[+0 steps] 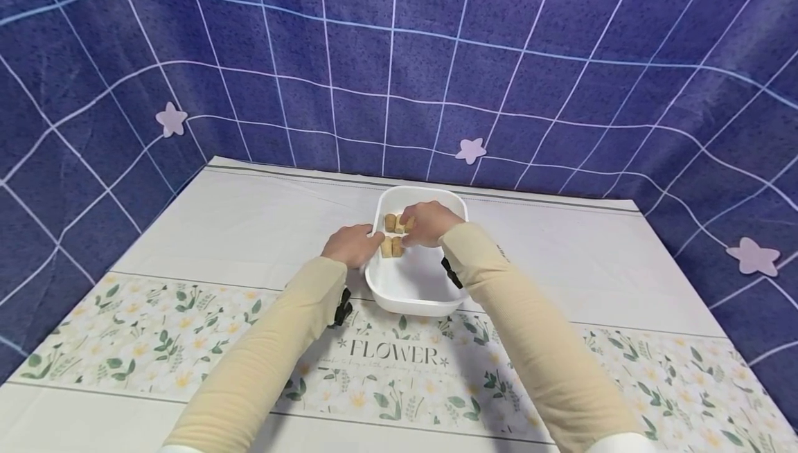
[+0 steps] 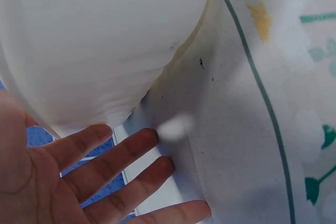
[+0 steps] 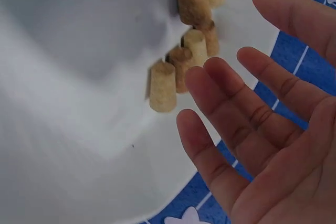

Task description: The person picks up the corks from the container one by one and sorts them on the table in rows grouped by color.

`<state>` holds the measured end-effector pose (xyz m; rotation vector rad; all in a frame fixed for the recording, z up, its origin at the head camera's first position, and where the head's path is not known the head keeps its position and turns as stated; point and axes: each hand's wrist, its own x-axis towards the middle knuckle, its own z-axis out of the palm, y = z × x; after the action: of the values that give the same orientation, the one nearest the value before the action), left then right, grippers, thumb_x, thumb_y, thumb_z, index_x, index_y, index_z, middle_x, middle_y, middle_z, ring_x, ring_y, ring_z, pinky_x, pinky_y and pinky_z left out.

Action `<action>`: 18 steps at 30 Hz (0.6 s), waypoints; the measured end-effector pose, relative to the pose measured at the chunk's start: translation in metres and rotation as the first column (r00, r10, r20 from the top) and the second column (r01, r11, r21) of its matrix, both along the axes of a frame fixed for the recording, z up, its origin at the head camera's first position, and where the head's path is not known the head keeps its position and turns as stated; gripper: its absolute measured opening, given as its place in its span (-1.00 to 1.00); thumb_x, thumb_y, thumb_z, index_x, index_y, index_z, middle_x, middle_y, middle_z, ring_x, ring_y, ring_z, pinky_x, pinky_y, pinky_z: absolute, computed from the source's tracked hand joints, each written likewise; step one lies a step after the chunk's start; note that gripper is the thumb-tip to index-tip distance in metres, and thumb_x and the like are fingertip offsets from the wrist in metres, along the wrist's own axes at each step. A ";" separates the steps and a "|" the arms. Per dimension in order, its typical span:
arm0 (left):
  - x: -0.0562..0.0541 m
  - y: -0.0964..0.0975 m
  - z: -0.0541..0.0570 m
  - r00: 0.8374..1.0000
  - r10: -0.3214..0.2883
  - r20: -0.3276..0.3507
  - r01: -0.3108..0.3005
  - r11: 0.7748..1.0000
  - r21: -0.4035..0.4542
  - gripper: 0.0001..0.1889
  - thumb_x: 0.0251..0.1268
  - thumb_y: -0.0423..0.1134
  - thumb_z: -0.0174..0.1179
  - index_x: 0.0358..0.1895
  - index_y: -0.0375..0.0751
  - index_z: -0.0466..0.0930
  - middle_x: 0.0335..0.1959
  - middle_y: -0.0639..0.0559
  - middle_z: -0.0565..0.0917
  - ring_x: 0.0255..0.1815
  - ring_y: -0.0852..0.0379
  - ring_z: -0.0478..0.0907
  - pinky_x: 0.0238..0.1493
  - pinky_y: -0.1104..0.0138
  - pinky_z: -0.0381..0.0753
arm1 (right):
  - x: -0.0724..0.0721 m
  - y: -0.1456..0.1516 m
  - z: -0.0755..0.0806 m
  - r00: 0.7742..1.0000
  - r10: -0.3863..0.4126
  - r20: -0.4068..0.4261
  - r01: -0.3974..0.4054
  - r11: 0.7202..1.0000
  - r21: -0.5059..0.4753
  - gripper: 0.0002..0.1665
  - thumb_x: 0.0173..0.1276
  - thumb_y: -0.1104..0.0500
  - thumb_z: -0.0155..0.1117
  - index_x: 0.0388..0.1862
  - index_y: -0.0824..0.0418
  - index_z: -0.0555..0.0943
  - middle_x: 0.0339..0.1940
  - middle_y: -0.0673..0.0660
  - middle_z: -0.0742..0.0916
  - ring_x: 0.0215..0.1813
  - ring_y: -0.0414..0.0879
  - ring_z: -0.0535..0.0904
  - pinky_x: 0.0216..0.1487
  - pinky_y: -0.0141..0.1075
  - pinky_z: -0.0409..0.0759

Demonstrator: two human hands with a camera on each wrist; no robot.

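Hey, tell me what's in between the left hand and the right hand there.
Two short rows of corks, inside the white tub, lie between the left hand and right hand; the head view shows it.

A deep blue gridded cloth (image 1: 358, 51) with pale stars (image 1: 470, 151) rises behind and on both sides of the white surface (image 1: 287, 210), which bears a printed band of flowers (image 1: 187, 342).
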<state>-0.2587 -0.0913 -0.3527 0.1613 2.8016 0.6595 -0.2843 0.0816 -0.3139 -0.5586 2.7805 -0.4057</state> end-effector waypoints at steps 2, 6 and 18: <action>0.000 0.000 0.000 1.000 -0.004 -0.002 0.004 1.000 -0.007 -0.40 0.62 0.01 -0.30 0.46 -0.29 0.38 0.32 -0.29 0.54 0.34 -0.30 0.46 0.35 -0.06 0.39 | 0.000 -0.004 -0.003 1.000 -0.012 0.010 0.012 1.000 0.003 -0.46 0.33 0.10 0.44 0.26 0.22 0.63 0.09 0.18 0.73 0.09 0.03 0.60 0.18 -0.15 0.53; 0.001 0.000 0.000 1.000 -0.009 -0.016 0.009 1.000 -0.007 -0.42 0.61 0.00 -0.28 0.42 -0.29 0.42 0.30 -0.29 0.56 0.33 -0.30 0.47 0.34 -0.06 0.41 | -0.003 -0.008 -0.012 0.999 -0.032 0.027 0.031 0.999 0.008 -0.48 0.29 0.10 0.47 0.22 0.20 0.66 0.12 0.18 0.72 0.07 0.02 0.58 0.16 -0.16 0.53; 0.002 0.000 0.000 1.000 -0.002 -0.031 0.002 1.000 0.001 -0.40 0.59 0.00 -0.27 0.45 -0.31 0.39 0.32 -0.30 0.54 0.33 -0.30 0.47 0.33 -0.05 0.41 | -0.015 -0.009 -0.037 0.999 -0.027 0.044 0.025 0.998 0.052 -0.38 0.29 0.10 0.42 0.33 0.18 0.58 0.30 0.09 0.66 0.28 0.04 0.55 0.28 -0.14 0.48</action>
<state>-0.2563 -0.0917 -0.3524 0.1755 2.8301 0.6634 -0.2995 0.0730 -0.3513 -0.4965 2.7497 -0.3464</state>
